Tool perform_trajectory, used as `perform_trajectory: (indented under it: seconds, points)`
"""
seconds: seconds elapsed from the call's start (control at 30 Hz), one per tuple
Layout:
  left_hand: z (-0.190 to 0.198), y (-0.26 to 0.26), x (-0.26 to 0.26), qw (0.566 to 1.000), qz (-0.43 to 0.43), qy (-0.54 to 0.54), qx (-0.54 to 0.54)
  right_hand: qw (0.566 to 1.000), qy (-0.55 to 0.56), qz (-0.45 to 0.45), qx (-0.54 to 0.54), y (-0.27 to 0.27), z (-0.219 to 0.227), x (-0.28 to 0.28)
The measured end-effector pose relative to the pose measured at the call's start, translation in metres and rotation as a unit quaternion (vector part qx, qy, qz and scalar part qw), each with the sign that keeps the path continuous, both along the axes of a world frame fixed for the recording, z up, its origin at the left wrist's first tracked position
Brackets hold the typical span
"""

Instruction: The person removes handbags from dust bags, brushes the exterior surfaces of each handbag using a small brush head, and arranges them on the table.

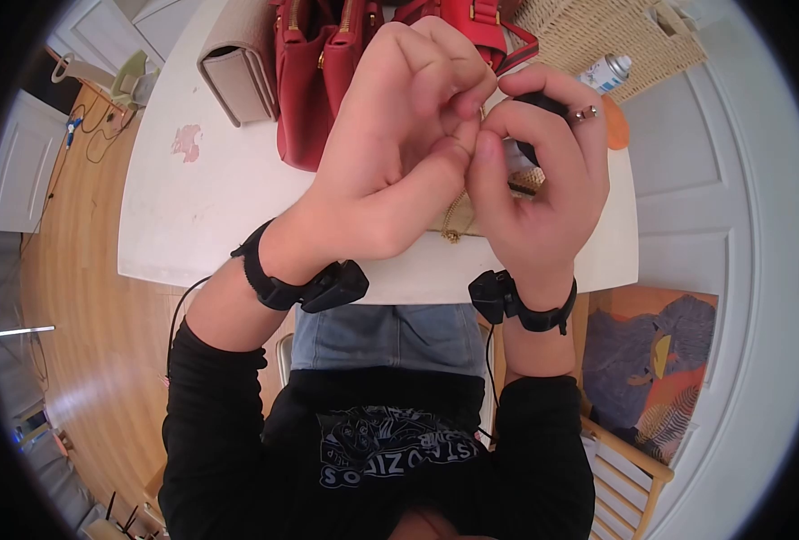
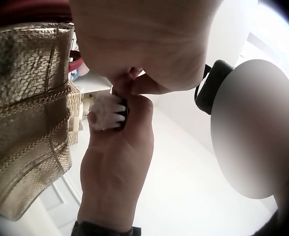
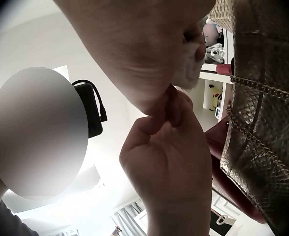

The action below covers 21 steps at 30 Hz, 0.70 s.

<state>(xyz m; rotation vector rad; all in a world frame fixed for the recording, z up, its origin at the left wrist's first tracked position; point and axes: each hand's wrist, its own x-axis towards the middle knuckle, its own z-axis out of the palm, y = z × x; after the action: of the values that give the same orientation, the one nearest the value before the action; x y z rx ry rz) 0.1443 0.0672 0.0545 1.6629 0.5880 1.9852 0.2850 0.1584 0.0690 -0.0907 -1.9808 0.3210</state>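
Both hands meet at the fingertips above the table. My left hand (image 1: pixel 390 148) has its fingers curled in, thumb against the index finger, right at the right hand's fingertips; nothing shows between them. Curled round a small brush (image 1: pixel 540 126) is my right hand (image 1: pixel 548 171). The brush has a black back, and its white bristles (image 2: pixel 107 112) show in the left wrist view. A gold snakeskin-textured handbag (image 2: pixel 36 73) with chain straps (image 3: pixel 267 91) stands just beyond and below the hands. In the head view the hands hide most of it.
A red handbag (image 1: pixel 305 99) and a beige bag (image 1: pixel 237 67) stand at the table's back left. Behind the hands are another red bag (image 1: pixel 471 36), a woven basket (image 1: pixel 570 36) and a spray can (image 1: pixel 606 74). An orange round thing (image 1: pixel 617 124) lies at the right.
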Motion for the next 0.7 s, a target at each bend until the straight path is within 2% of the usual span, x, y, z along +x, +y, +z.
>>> perform_trajectory:
  seconds: [0.1, 0.17, 0.2, 0.27, 0.33, 0.47, 0.57, 0.7]
  points:
    - [0.000, -0.001, 0.000, 0.999, -0.021, -0.036, -0.016, 1.000, 0.002, 0.001, 0.003, 0.001, 0.000, 0.000]
    - [-0.002, -0.001, -0.002, 0.987, -0.101, -0.121, -0.044, 1.000, 0.001, 0.004, -0.002, 0.001, -0.001, 0.001]
    - [0.000, -0.002, 0.000, 0.987, -0.100, -0.119, -0.045, 0.999, -0.002, 0.018, -0.041, -0.001, -0.002, 0.004]
    - [0.007, -0.005, 0.002, 0.960, -0.152, -0.216, -0.093, 0.996, -0.004, 0.037, -0.080, -0.004, -0.005, 0.006]
    - [0.008, -0.005, -0.003, 0.955, -0.174, -0.220, -0.100, 0.989, 0.019, 0.066, -0.127, -0.006, -0.006, 0.006]
    - [0.009, -0.006, -0.006, 0.935, -0.226, -0.249, -0.109, 0.987, 0.016, 0.075, -0.139, -0.008, -0.006, 0.008]
    - [0.009, -0.006, -0.009, 0.938, -0.233, -0.236, -0.101, 0.986, 0.022, 0.087, -0.141, -0.011, -0.005, 0.008]
    - [0.011, -0.007, -0.007, 0.929, -0.236, -0.259, -0.115, 0.984, -0.025, 0.097, -0.144, -0.001, 0.004, 0.019]
